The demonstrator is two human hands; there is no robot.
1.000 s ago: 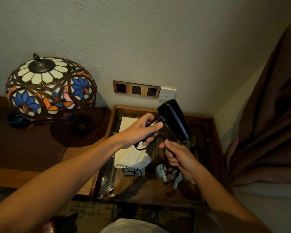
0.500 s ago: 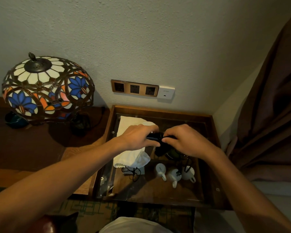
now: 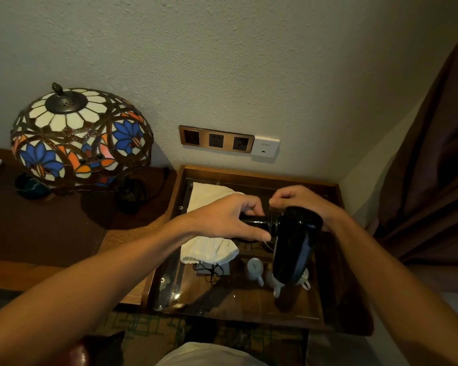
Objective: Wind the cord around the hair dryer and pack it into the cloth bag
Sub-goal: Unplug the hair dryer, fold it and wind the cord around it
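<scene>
A black hair dryer [image 3: 292,247] is held above the glass-topped table [image 3: 251,299], its barrel pointing down toward me. My left hand [image 3: 222,220] grips the folded black handle. My right hand [image 3: 302,202] is behind the barrel's top and pinches the black cord [image 3: 271,220] where it wraps the handle joint. A loop of cord hangs below the handle. The white cloth bag [image 3: 209,249] lies flat on the glass under my left wrist, its drawstring trailing at its near end.
Small white cups [image 3: 254,268] show through the glass below the dryer. A stained-glass lamp [image 3: 77,138] stands on the dark desk to the left. Wall sockets [image 3: 216,140] sit above the table, and a brown curtain [image 3: 434,180] hangs to the right.
The dryer barrel swung from tilted up, to hidden under both hands, to pointing down toward me. My right hand moved from below the dryer to behind its top, carrying the cord round.
</scene>
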